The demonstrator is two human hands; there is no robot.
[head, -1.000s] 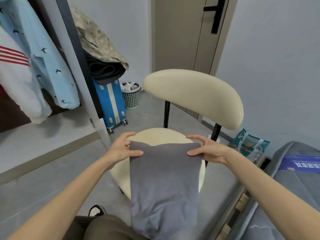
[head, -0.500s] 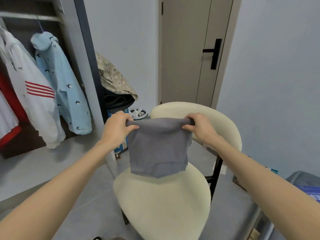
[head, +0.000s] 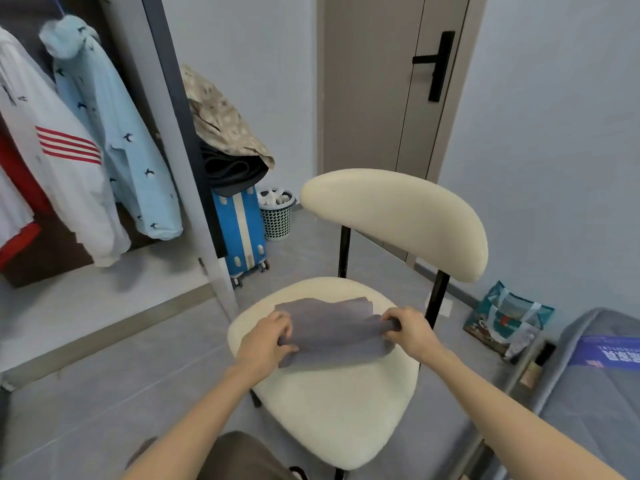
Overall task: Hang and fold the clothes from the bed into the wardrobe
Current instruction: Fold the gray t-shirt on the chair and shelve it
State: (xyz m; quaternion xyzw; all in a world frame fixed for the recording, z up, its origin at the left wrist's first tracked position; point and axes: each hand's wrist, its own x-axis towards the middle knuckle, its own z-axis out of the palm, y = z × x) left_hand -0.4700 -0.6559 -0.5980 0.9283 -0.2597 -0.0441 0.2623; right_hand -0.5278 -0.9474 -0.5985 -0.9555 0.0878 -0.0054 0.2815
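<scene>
Two hands held one folded grey garment, which lay across the far half of the seat of a cream chair; the near half of the seat was bare. The left hand grasped the left end of the garment, fingers curled over the top of the cloth. The right hand pinched the right end, where the cloth was bunched into a small fold between thumb and fingers. Both forearms reached in from the lower edge of the head view.

To the left stood the open wardrobe. Inside it hung a white jacket with red stripes and, just beside it, a light-blue shirt printed with small dark birds. Against the wardrobe's outer side stood a blue suitcase, upright, carrying a dark bundle topped by a beige patterned cloth. A perforated basket stood next to the suitcase.

Behind the chair was a closed door with a black handle. A teal bag lay on the floor near the wall, to the right of the chair. The grey bed occupied the lower right corner, with a blue label on it.
</scene>
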